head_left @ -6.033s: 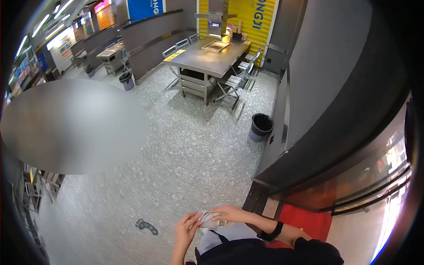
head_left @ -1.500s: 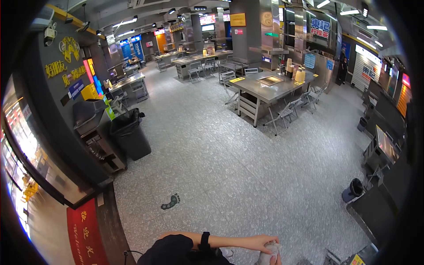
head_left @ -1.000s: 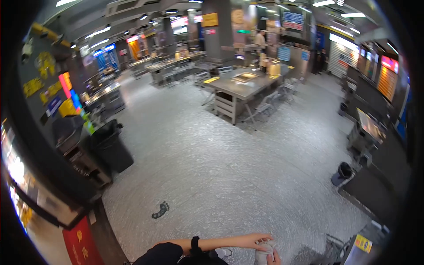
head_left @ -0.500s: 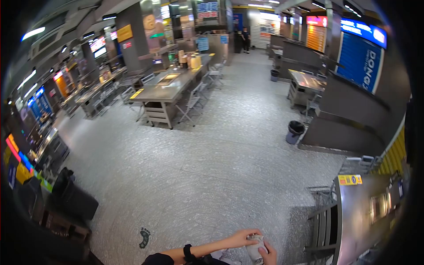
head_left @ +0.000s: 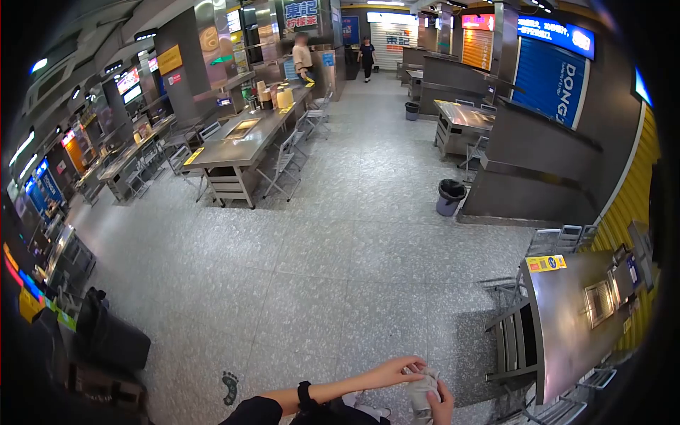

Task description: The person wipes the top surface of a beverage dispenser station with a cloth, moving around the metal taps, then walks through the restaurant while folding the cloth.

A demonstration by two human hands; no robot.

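At the bottom of the view, a crumpled light grey cloth-like item (head_left: 421, 398) is held between both hands. My left hand (head_left: 402, 371) reaches in from the left, its fingers closed on the top of the item; a black band circles that wrist. On the item's right side, my right hand (head_left: 443, 405) has its fingers and thumb pressed against it. What the item is exactly cannot be made out.
A metal table (head_left: 567, 319) with folding chairs is at right. A long metal table (head_left: 227, 152) stands ahead left, a bin (head_left: 450, 197) by a partition (head_left: 531, 170). Two people (head_left: 367, 58) (head_left: 302, 57) are far ahead. A dark bin (head_left: 113, 329) is at lower left.
The view has tilted and shifted a little. A person in a light top now shows beyond the long table. The grey item stands more upright between my hands.
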